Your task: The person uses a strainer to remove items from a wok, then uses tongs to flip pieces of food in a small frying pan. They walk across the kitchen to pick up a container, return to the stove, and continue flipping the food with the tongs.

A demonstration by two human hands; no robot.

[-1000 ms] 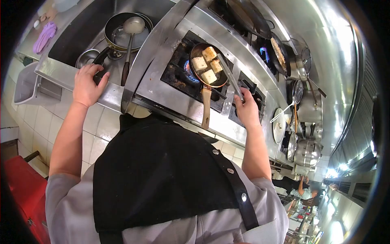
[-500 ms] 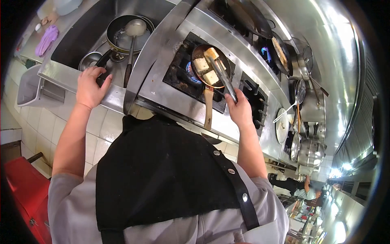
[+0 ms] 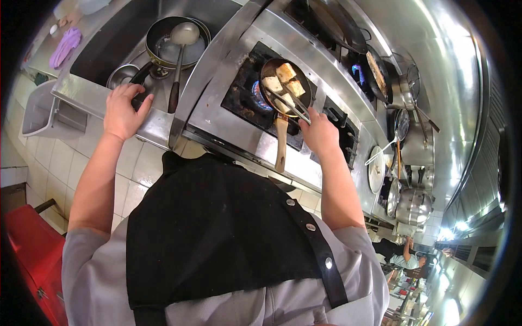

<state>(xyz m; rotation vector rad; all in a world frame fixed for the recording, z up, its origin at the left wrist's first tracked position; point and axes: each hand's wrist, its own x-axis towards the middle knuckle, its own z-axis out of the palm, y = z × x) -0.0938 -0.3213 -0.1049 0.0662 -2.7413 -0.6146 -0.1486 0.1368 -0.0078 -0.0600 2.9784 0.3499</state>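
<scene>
My right hand (image 3: 319, 131) is closed round a pair of metal tongs (image 3: 300, 106). The tongs' arms are spread and reach into a small frying pan (image 3: 281, 142), at the lower of several pale, browned blocks (image 3: 285, 71) that look like tofu. The pan sits on a gas burner (image 3: 235, 89) with a blue flame showing at its left, its wooden handle towards me. My left hand (image 3: 122, 111) rests on the front rim of the sink (image 3: 81, 96), thumb apart from the fingers. Just beyond its fingertips is the black handle (image 3: 142, 73) of a pan in the sink.
In the sink lie a ladle (image 3: 185, 33) across a dark pan (image 3: 157, 32) and a metal bowl (image 3: 120, 75). A purple cloth (image 3: 65, 48) lies at left above a grey bin (image 3: 41, 111). Another lit burner holds a pan (image 3: 375, 70). A person (image 3: 405, 255) stands far right.
The tongs have opened and swung to the lower block. The blocks sit differently, with the right one now lying clear of the tongs. My left hand stays on the sink rim.
</scene>
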